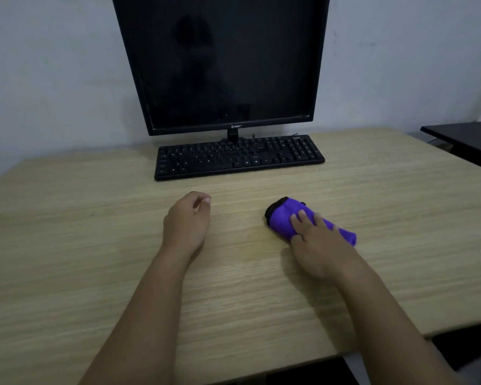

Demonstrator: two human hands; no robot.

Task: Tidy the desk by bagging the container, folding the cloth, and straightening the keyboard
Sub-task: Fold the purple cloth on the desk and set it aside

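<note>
A purple pouch with a black rim (283, 218) lies on its side on the wooden desk (95, 245), right of centre. My right hand (314, 240) rests on top of it, its fingers laid flat over the purple fabric. My left hand (186, 220) hovers over the desk to the pouch's left, fingers loosely curled and holding nothing. A black keyboard (238, 157) lies behind both hands, roughly square to the monitor. The pouch hides whatever is inside it.
A dark monitor (222, 62) stands behind the keyboard against a pale wall. The corner of a black table (467, 137) shows at the far right. The desk's front edge runs close below my right forearm.
</note>
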